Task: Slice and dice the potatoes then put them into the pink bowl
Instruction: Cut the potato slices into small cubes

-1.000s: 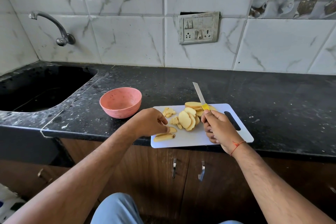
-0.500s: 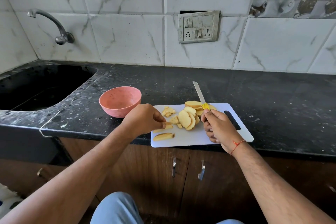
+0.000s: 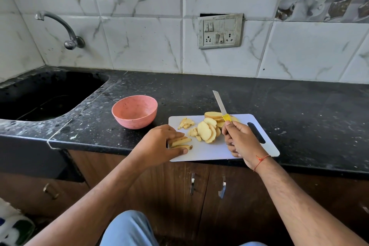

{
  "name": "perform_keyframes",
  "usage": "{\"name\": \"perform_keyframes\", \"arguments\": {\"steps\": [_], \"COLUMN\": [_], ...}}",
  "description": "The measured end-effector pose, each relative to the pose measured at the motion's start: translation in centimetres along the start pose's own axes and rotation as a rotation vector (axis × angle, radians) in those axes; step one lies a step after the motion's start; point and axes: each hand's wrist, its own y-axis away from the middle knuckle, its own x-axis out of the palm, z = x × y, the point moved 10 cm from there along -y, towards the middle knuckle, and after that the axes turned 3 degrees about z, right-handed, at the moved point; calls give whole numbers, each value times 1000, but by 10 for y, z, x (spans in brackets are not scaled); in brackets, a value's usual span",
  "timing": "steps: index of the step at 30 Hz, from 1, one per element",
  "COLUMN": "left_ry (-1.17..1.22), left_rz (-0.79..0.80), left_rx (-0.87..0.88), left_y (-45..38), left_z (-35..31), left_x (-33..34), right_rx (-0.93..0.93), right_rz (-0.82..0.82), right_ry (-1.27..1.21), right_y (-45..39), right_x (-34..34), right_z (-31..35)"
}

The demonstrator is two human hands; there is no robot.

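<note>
**Risks while we dice the potato strips**

We take the white cutting board (image 3: 219, 152) as our landmark. On its front left corner our left hand (image 3: 157, 146) presses a few potato strips (image 3: 180, 142) together; its fingers (image 3: 175, 136) lie curled over them and the thumb closes the near side. At the board's middle, our right hand (image 3: 241, 140) has its fingers wrapped firmly round the yellow handle of the knife (image 3: 219, 102), and the blade points up and away, over the far edge of the board. Between the two hands lies a pile of round potato slices (image 3: 207, 131), with some small diced pieces (image 3: 186, 123) near the far left part of the board. The pink bowl (image 3: 134, 112) stands on the bench just left of the board, and we see no potato in it.

We judge that the biggest danger is a cut: the left fingertips lie along the strips, so the blade can meet them if it comes down close. The strips sit very near the board's front edge, and the board itself overhangs the bench edge a little, so pieces can fall to the floor or the board can tip under pressure. The wet slices can also slide.
</note>
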Motion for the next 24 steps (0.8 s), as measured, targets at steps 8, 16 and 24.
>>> {"name": "perform_keyframes", "arguments": {"steps": [8, 16, 24], "left_ry": [91, 187, 315], "left_rz": [-126, -14, -18], "left_rx": [11, 28, 15], "left_y": [2, 1, 1], "left_z": [5, 21, 34], "left_x": [4, 1, -4], "right_rx": [-56, -256, -270], "right_rz": [-29, -25, -90], "right_ry": [256, 1007, 1299], "right_y": [11, 51, 65], "right_x": [12, 52, 63], "right_z": [14, 36, 29]}}
